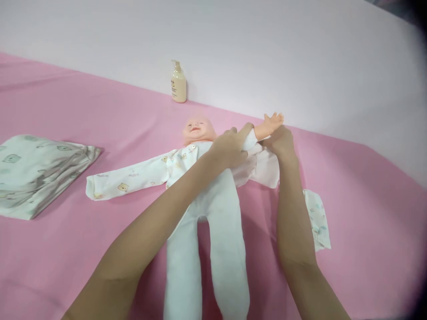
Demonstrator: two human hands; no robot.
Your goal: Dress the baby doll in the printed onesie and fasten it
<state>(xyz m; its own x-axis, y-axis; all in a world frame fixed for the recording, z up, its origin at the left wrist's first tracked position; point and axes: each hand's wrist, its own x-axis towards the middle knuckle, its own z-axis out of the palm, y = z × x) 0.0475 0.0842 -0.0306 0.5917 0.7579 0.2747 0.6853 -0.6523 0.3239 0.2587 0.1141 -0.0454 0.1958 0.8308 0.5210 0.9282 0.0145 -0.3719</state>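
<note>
Pump bottle [179, 88] behind the doll [220, 198]

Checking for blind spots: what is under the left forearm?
Under the left forearm, the doll's printed top shows along the upper edge and its white legs along the lower, with pink cloth alongside. Whatever lies directly beneath is covered, so I can't tell.

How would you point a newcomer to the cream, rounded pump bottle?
Follow the pink cloth to its far edge, against the pale, plain backdrop. There, beyond the bald pinkish doll in white clothes, stands the cream pump bottle, dark lettering on its front. It alone stands upright; the doll and the white folded fabric with greenish prints at left lie flat.
</note>
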